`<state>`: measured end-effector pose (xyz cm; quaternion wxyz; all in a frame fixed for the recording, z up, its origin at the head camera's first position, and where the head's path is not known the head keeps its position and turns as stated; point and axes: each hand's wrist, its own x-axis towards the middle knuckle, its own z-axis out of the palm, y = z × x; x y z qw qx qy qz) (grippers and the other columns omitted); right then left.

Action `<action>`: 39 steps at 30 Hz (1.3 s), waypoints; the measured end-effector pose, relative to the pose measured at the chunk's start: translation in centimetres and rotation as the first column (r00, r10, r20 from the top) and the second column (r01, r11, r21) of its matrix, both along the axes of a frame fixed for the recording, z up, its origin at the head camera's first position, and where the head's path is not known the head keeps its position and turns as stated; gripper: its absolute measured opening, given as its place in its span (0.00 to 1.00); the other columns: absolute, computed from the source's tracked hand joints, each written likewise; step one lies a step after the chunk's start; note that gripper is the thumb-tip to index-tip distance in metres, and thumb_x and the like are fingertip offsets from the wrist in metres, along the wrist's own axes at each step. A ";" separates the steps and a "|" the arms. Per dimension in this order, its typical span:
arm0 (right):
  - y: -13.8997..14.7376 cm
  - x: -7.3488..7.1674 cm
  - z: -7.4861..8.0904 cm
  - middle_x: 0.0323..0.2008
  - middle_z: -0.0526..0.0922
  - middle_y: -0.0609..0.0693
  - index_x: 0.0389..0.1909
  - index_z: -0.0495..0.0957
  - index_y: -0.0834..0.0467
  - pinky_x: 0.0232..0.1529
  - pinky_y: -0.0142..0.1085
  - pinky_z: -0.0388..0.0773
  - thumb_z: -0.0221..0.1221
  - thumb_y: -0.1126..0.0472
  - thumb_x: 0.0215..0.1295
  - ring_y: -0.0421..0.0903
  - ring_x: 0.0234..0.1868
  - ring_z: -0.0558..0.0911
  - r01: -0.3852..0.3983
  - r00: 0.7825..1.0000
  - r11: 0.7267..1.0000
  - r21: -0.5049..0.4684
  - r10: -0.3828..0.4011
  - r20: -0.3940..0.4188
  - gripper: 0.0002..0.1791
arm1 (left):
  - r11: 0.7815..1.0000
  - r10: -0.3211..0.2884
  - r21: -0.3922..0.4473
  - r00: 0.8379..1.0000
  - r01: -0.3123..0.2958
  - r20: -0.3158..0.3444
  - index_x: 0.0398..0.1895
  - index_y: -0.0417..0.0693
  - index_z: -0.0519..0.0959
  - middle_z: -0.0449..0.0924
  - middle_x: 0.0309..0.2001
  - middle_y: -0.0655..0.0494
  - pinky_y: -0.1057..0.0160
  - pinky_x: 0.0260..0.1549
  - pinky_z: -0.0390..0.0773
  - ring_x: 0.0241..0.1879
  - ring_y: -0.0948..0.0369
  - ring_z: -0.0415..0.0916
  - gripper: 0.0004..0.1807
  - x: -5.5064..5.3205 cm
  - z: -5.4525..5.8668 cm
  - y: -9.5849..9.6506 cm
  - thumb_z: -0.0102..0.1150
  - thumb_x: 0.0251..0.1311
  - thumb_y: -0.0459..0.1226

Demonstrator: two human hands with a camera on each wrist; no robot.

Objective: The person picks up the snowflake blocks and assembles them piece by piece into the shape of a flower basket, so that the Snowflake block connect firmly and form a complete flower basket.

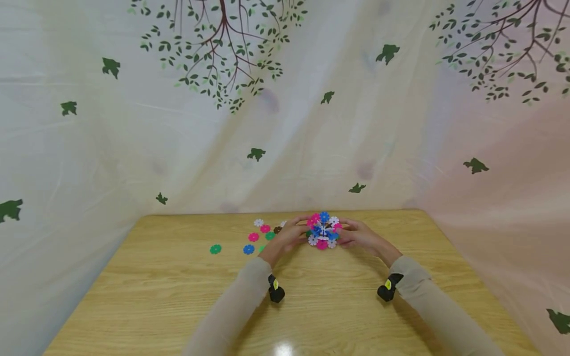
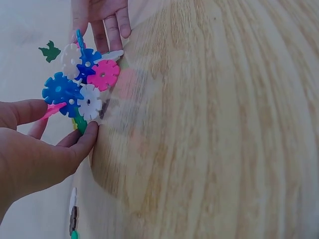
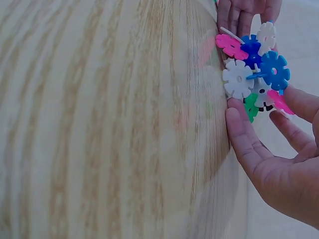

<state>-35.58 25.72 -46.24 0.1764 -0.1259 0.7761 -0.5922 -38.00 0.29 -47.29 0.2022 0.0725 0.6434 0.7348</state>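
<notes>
A ball-like cluster of interlocking flower-shaped plastic discs (image 1: pixel 323 231), in blue, white, pink and green, stands between the two hands near the table's far edge. My left hand (image 1: pixel 288 238) holds its left side, thumb above and fingers lower down, as the left wrist view shows. From the opposite side my right hand (image 1: pixel 364 239) grips it, with the thumb by a blue disc (image 3: pixel 275 71) and the fingertips by a white disc (image 3: pixel 238 78). The pieces deep inside the cluster are hidden by the outer discs.
Several loose discs lie left of the left hand, among them a blue disc (image 1: pixel 248 249), a pink disc (image 1: pixel 253 237) and a white disc (image 1: pixel 259 223). A green disc (image 1: pixel 215 249) lies farther left. Behind the wooden table (image 1: pixel 338 316) hangs a leaf-printed curtain (image 1: pixel 294 133).
</notes>
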 end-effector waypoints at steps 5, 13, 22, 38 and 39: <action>-0.1 -0.1 -0.1 0.63 0.71 0.77 0.77 0.52 0.70 0.51 0.43 0.85 0.49 0.62 0.80 0.56 0.51 0.85 -0.003 1.000 1.000 0.011 0.003 0.002 0.32 | 1.000 -0.002 -0.005 1.000 0.002 0.003 0.73 0.40 0.68 0.74 0.60 0.42 0.53 0.60 0.78 0.47 0.60 0.75 0.26 0.0 0.0 0.0 0.49 0.72 0.28; 0.0 0.0 -0.4 0.61 0.74 0.74 0.77 0.53 0.70 0.52 0.43 0.85 0.48 0.61 0.81 0.52 0.49 0.86 -0.006 1.000 1.000 0.017 0.005 0.011 0.31 | 0.999 0.001 -0.038 1.000 -0.001 0.019 0.72 0.41 0.68 0.73 0.63 0.39 0.53 0.59 0.78 0.49 0.58 0.74 0.25 0.4 0.2 0.0 0.48 0.73 0.28; 0.0 0.3 0.6 0.62 0.72 0.75 0.77 0.52 0.70 0.55 0.48 0.84 0.48 0.59 0.81 0.60 0.52 0.85 0.023 0.999 0.997 0.074 -0.025 0.021 0.32 | 0.999 0.005 -0.040 1.000 -0.004 0.023 0.73 0.38 0.66 0.73 0.65 0.38 0.49 0.65 0.75 0.56 0.54 0.75 0.26 0.6 0.6 0.0 0.48 0.74 0.29; -5.7 2.2 5.3 0.34 0.83 0.64 0.59 0.78 0.64 0.27 0.36 0.80 0.58 0.63 0.75 0.48 0.25 0.78 0.174 0.895 0.985 0.022 -0.149 -0.421 0.17 | 0.984 0.020 -0.169 0.981 -0.053 -0.193 0.71 0.38 0.68 0.70 0.70 0.37 0.37 0.72 0.62 0.71 0.42 0.65 0.23 2.8 6.0 -9.6 0.49 0.76 0.34; -6.4 2.3 5.5 0.33 0.83 0.63 0.58 0.79 0.64 0.27 0.36 0.79 0.58 0.63 0.75 0.47 0.25 0.77 0.151 0.892 0.988 0.020 -0.127 -0.435 0.16 | 0.982 0.017 -0.180 0.977 -0.057 -0.213 0.70 0.38 0.68 0.70 0.69 0.37 0.37 0.72 0.62 0.70 0.42 0.66 0.23 2.9 6.3 -10.5 0.49 0.76 0.34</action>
